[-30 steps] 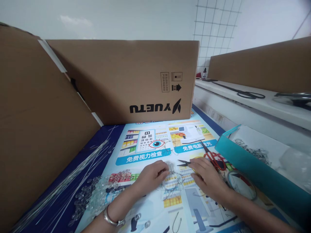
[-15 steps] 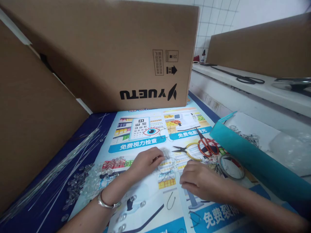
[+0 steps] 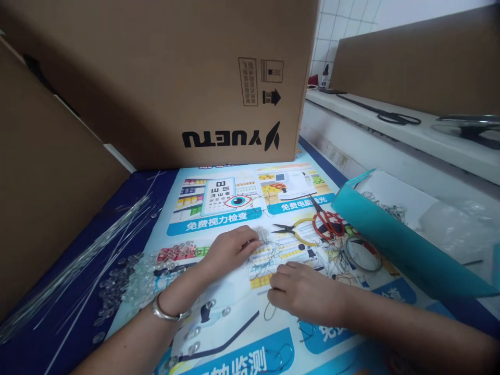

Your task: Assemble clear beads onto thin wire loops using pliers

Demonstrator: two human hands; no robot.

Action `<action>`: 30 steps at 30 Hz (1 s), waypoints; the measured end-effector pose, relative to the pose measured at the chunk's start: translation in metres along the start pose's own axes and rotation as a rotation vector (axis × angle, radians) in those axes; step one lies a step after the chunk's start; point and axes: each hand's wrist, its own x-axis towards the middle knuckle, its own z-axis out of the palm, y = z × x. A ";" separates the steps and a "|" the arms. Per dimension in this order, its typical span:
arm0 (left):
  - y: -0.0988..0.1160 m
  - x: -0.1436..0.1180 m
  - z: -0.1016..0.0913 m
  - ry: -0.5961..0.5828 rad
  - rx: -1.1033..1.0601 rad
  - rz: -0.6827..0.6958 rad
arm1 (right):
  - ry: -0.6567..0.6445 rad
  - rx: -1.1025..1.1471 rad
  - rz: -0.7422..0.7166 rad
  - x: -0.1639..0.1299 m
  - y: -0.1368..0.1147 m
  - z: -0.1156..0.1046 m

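Observation:
My left hand point(image 3: 233, 250), with a silver bangle point(image 3: 167, 308) on the wrist, has its thumb and fingers pressed together beside a loose tangle of thin bent wires point(image 3: 265, 260). What it pinches, if anything, is too fine to make out. My right hand point(image 3: 299, 292) is curled low over the printed sheet point(image 3: 242, 297), its fingertips hidden from view. A bent wire loop point(image 3: 269, 312) lies just below those fingers. Yellow-handled pliers point(image 3: 307, 239) and red-handled scissors point(image 3: 330, 225) rest beyond my right hand, near a round roll point(image 3: 363, 254).
Clear beads point(image 3: 136, 281) are heaped on the left, with several more nearer me. Long thin wires point(image 3: 94, 250) run along the blue cloth. A teal box point(image 3: 402, 245) stands right, with metal pieces and clear plastic inside. A large carton point(image 3: 156, 83) blocks the back.
My right hand has moved left and closer to my left hand, over the wire loop. My left hand stays by the wire tangle. The whole view has shifted slightly.

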 end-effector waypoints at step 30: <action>-0.006 -0.001 0.005 0.121 0.040 0.022 | -0.043 0.090 -0.216 -0.004 -0.041 -0.029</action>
